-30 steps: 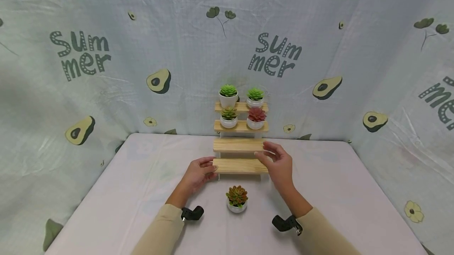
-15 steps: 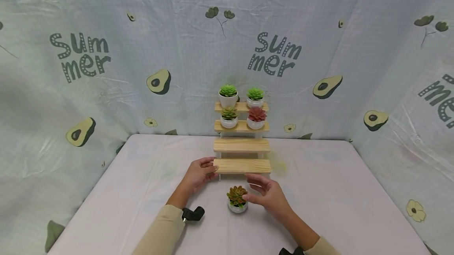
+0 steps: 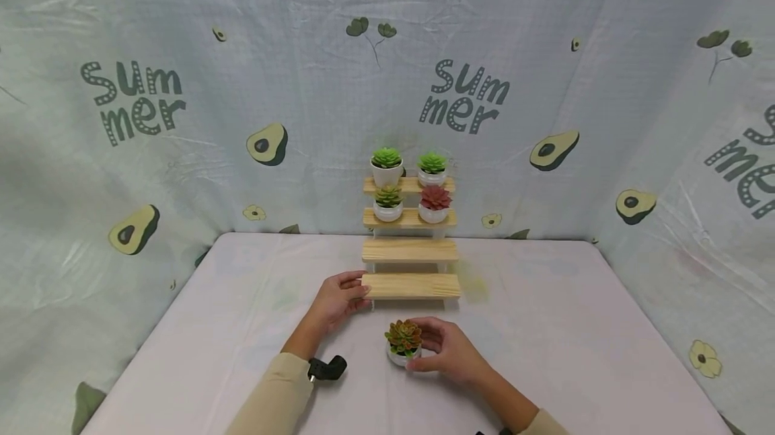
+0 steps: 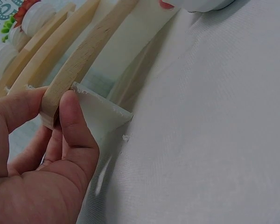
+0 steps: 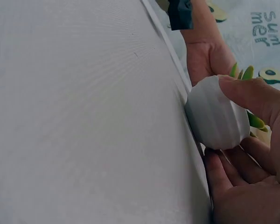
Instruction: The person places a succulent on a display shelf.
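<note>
A tiered wooden stand [image 3: 412,285] is on the table. My left hand [image 3: 339,300] pinches the left end of its lowest shelf; in the left wrist view the thumb and fingers [image 4: 74,121] close around the board's end. In front of the stand sits a potted succulent [image 3: 403,338] with reddish-green leaves and a white pot [image 5: 217,114]. From its right side my right hand [image 3: 451,352] grips that pot, thumb on the near side and fingers curled at the far side. The pot looks to be at table level.
Two bright green succulents [image 3: 386,158] in white pots occupy the top shelf. Below them, the second shelf carries a green succulent [image 3: 387,197] and a red succulent [image 3: 434,198]. A printed cloth [image 3: 327,85] hangs behind the white-covered table [image 3: 272,267].
From the stand's right side, my right hand has come down toward me and closed around the pot of the reddish-green succulent. My left hand has stayed on the lowest shelf.
</note>
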`<control>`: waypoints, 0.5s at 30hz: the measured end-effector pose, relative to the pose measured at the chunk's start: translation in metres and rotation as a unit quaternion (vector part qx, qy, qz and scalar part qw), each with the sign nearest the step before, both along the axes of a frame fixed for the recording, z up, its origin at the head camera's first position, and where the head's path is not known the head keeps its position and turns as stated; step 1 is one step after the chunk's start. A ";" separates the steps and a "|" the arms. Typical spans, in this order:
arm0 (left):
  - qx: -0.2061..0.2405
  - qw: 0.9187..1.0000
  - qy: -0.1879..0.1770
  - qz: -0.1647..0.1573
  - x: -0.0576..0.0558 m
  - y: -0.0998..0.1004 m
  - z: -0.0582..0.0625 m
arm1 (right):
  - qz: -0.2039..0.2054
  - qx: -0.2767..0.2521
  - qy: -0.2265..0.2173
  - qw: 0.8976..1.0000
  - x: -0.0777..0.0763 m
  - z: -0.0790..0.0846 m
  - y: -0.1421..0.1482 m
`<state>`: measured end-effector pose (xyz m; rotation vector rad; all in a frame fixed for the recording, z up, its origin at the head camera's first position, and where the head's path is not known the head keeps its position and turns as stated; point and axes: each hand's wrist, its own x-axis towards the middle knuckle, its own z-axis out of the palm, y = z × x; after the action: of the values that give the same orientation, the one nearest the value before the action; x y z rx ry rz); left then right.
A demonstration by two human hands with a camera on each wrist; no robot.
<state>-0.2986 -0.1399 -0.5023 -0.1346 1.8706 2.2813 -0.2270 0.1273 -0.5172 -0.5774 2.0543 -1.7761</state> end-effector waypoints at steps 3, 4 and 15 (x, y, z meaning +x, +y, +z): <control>0.000 1.000 0.001 0.002 0.000 0.000 0.000 | 0.000 0.011 0.002 1.000 -0.001 0.000 -0.004; -0.001 1.000 0.001 0.002 0.000 -0.001 0.000 | 0.000 0.010 0.000 1.000 -0.001 0.000 -0.005; -0.001 1.000 -0.004 0.006 -0.003 0.001 -0.003 | -0.014 0.007 0.008 1.000 -0.004 -0.001 -0.011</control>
<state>-0.3011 -0.1392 -0.5056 -0.1551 1.8717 2.2831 -0.2309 0.1160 -0.5181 -0.5633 2.0931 -1.7768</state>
